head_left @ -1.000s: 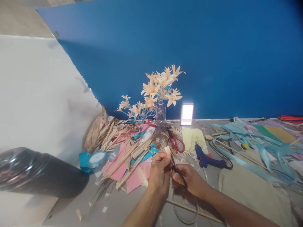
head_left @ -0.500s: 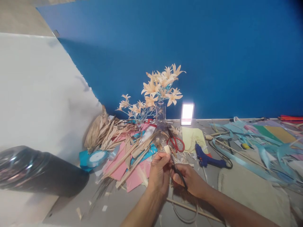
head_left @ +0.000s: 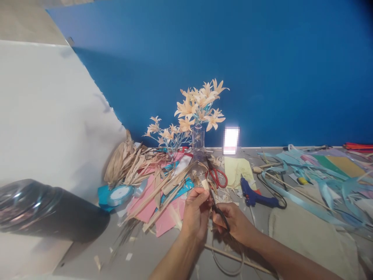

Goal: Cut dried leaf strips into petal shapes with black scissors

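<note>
Between the thumb and fingers of my left hand (head_left: 196,210) is a small pale husk piece (head_left: 205,184), its top end sticking up. My right hand (head_left: 233,221) is closed on dark-handled scissors (head_left: 220,216), whose blades point up and left beside the husk piece, close to my left fingertips. Just beyond both hands lie red-handled scissors (head_left: 218,178). Behind them a clear bottle (head_left: 198,142) holds peach flowers (head_left: 201,102) on light blue stems.
Dried husks (head_left: 119,163), pink paper (head_left: 169,217) and a ribbon roll (head_left: 119,193) lie at left, near a dark wrapped roll (head_left: 55,212). A blue glue gun (head_left: 258,197), yellow paper (head_left: 237,169) and light blue ribbons (head_left: 303,202) lie at right.
The husk piece has tilted slightly to the left in my left fingers. Both hands stay in nearly the same place.
</note>
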